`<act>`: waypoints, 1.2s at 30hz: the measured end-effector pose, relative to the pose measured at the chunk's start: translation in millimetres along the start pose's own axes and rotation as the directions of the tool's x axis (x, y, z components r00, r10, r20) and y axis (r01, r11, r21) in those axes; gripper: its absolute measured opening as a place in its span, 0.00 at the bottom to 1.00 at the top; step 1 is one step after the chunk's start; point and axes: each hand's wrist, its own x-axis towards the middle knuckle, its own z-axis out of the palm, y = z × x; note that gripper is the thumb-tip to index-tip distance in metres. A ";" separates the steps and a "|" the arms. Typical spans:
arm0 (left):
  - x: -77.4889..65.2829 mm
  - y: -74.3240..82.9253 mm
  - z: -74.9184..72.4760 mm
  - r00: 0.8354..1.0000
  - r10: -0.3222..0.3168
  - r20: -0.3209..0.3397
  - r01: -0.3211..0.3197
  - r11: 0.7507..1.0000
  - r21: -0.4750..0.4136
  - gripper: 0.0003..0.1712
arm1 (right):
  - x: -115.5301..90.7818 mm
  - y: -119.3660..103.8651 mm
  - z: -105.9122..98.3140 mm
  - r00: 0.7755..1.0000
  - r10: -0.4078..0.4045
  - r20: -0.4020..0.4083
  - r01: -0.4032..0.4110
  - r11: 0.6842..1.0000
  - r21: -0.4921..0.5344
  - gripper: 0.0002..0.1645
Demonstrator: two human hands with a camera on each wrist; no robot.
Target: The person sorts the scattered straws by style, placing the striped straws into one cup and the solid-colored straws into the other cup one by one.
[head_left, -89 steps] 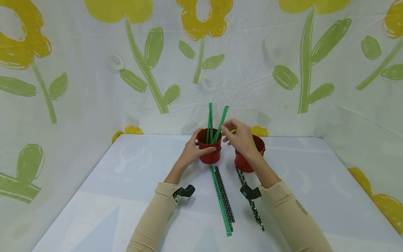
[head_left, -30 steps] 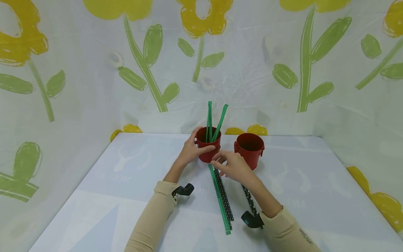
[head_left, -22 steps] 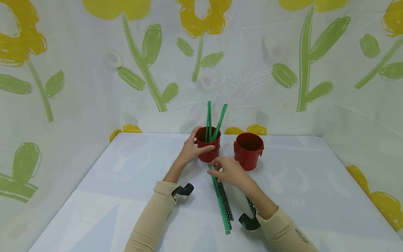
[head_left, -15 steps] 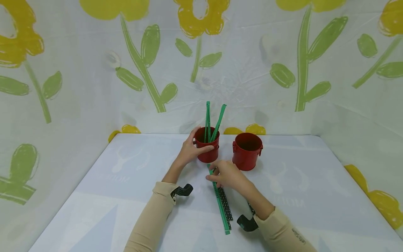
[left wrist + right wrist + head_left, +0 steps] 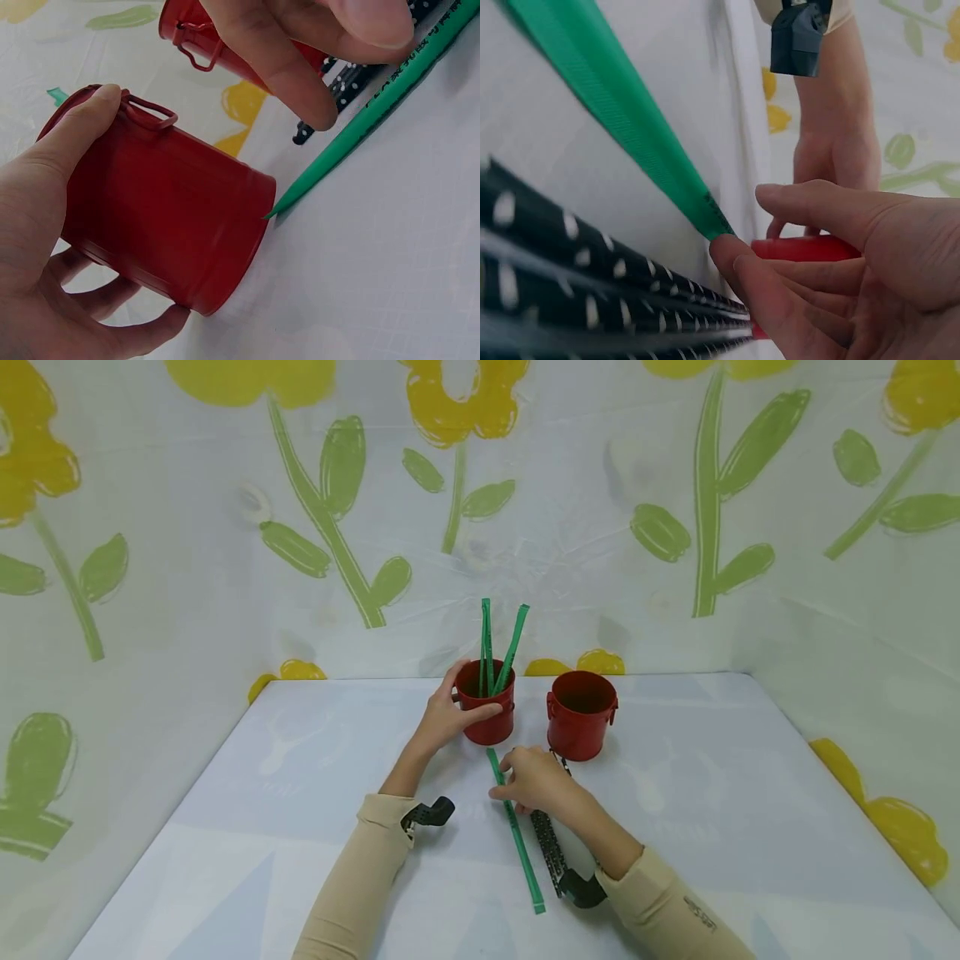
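My left hand (image 5: 444,720) grips a small red bucket (image 5: 491,724), thumb across its front and fingers round the far side. Several slim green-wrapped straws (image 5: 513,647) stand in it, leaning apart. Below that bucket a green-wrapped straw (image 5: 525,860), printed with dark lettering, lies on the table. Over its upper part is my right hand (image 5: 543,787), thumb and fingers apart; in the right wrist view a fingertip (image 5: 731,251) meets the green straw (image 5: 630,112). Black straws with white dots (image 5: 549,843) lie just right of it, partly hidden under the right hand and wrist.
A second red bucket (image 5: 577,735) with side handles stands right of the first, beyond my right hand. Behind the table's far edge hangs a white curtain (image 5: 555,543) printed with yellow flowers. Dark wrist cameras (image 5: 431,812) stick out from both cuffs.
My right hand has come down from the straws in the left bucket to the green straw on the table. The black dotted straws have shifted right, away from it. My left hand keeps its grip.
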 end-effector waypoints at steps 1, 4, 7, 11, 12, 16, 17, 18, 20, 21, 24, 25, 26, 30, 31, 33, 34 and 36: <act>0.1 -0.1 -0.3 1.000 0.001 0.001 -0.001 1.000 0.000 0.53 | 0.2 -0.6 0.7 1.000 0.007 -0.005 -0.007 1.000 -0.007 0.28; 0.8 -0.6 -0.2 1.000 0.000 0.001 0.000 1.000 -0.001 0.53 | 0.6 -1.1 3.6 0.999 0.028 -0.023 -0.028 0.999 -0.036 0.27; 0.6 -0.2 0.5 1.000 -0.004 0.004 0.004 1.000 -0.002 0.53 | 0.4 -1.0 6.2 0.998 0.047 -0.036 -0.049 0.997 -0.064 0.25; -0.1 -0.2 1.1 1.000 -0.017 0.006 0.017 1.000 0.001 0.53 | 0.1 -1.5 9.3 0.997 0.064 -0.041 -0.067 0.995 -0.079 0.22; -0.3 -0.3 1.0 1.000 -0.021 0.004 0.021 1.000 0.003 0.53 | 0.1 -1.8 10.0 0.997 0.066 -0.042 -0.069 0.994 -0.082 0.22; -0.7 0.3 0.3 1.000 -0.023 -0.003 0.023 1.000 -0.003 0.53 | -0.1 -4.0 11.2 0.996 0.077 -0.038 -0.080 0.992 -0.097 0.23; -0.9 0.9 0.1 1.000 -0.017 -0.004 0.017 1.000 -0.005 0.53 | -0.1 -4.7 11.1 0.996 0.082 -0.037 -0.085 0.991 -0.100 0.24; -0.9 1.3 0.0 1.000 -0.014 -0.004 0.014 1.000 -0.005 0.53 | -0.1 -5.3 11.1 0.996 0.086 -0.038 -0.089 0.990 -0.107 0.25; -0.7 2.0 -0.1 1.000 -0.010 -0.005 0.010 1.000 -0.005 0.53 | -0.4 -6.4 11.0 0.995 0.090 -0.036 -0.094 0.989 -0.113 0.26; -0.5 2.1 -0.1 1.000 -0.009 -0.006 0.009 1.000 -0.004 0.53 | -0.5 -6.8 11.0 0.995 0.092 -0.033 -0.095 0.989 -0.115 0.27; 0.5 1.9 0.3 1.000 -0.013 -0.009 0.013 1.000 0.001 0.52 | -1.2 -7.4 9.8 0.995 0.093 -0.025 -0.095 0.989 -0.110 0.26; 0.8 1.7 0.5 1.000 -0.012 -0.010 0.012 1.000 0.001 0.52 | -1.7 -7.3 9.5 0.996 0.091 -0.020 -0.093 0.990 -0.109 0.25; 1.0 1.6 0.6 1.000 -0.011 -0.009 0.011 1.000 0.002 0.52 | -1.8 -7.3 9.3 0.996 0.091 -0.014 -0.092 0.990 -0.106 0.24; 0.8 1.7 0.8 1.000 -0.011 -0.010 0.011 1.000 0.002 0.53 | -1.8 -7.1 8.4 0.995 0.098 0.012 -0.097 0.991 -0.093 0.22; 0.8 1.6 0.6 1.000 -0.011 -0.008 0.011 1.000 0.002 0.54 | -1.6 -6.9 8.5 0.995 0.097 0.016 -0.095 0.991 -0.092 0.21; -0.1 2.2 0.3 1.000 -0.012 -0.007 0.012 1.000 0.000 0.54 | -1.0 -7.0 8.6 0.995 0.098 0.020 -0.096 0.992 -0.087 0.21; -0.3 2.4 0.0 1.000 -0.013 -0.007 0.013 1.000 -0.001 0.54 | -0.9 -7.0 8.9 0.995 0.096 0.020 -0.094 0.992 -0.087 0.21; -0.8 2.8 -0.7 1.000 -0.016 -0.006 0.016 1.000 -0.002 0.54 | -0.2 -7.2 9.3 0.995 0.094 0.020 -0.092 0.992 -0.085 0.20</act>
